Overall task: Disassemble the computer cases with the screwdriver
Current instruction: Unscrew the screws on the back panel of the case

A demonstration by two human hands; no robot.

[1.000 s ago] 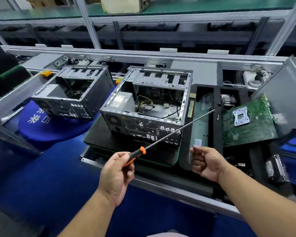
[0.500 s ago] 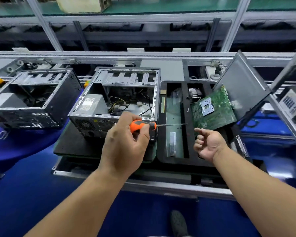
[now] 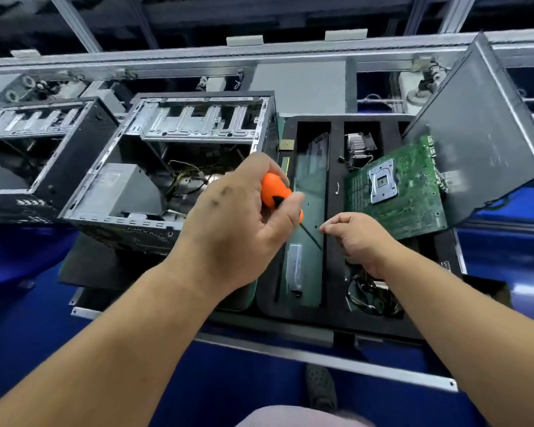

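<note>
My left hand (image 3: 235, 217) grips the orange handle of the screwdriver (image 3: 273, 189); its thin dark shaft slants down and right over a slot of the black foam tray (image 3: 335, 167). My right hand (image 3: 358, 238) hovers just right of the shaft with its fingers curled and thumb and forefinger pinched together; I see nothing in them. The open grey computer case (image 3: 198, 118) lies behind my left hand, with a power supply and loose wires inside. A second open case (image 3: 74, 143) lies further left.
A green motherboard (image 3: 398, 192) leans in the tray's right side against a grey side panel (image 3: 481, 134). A heat sink (image 3: 359, 146) and a cable bundle (image 3: 370, 294) fill other slots. An aluminium rail (image 3: 290, 346) edges the bench near me.
My left hand swung the screwdriver from level, pointing right, to tip down over the tray. My right hand moved left toward the shaft. The view tilted closer and lower.
</note>
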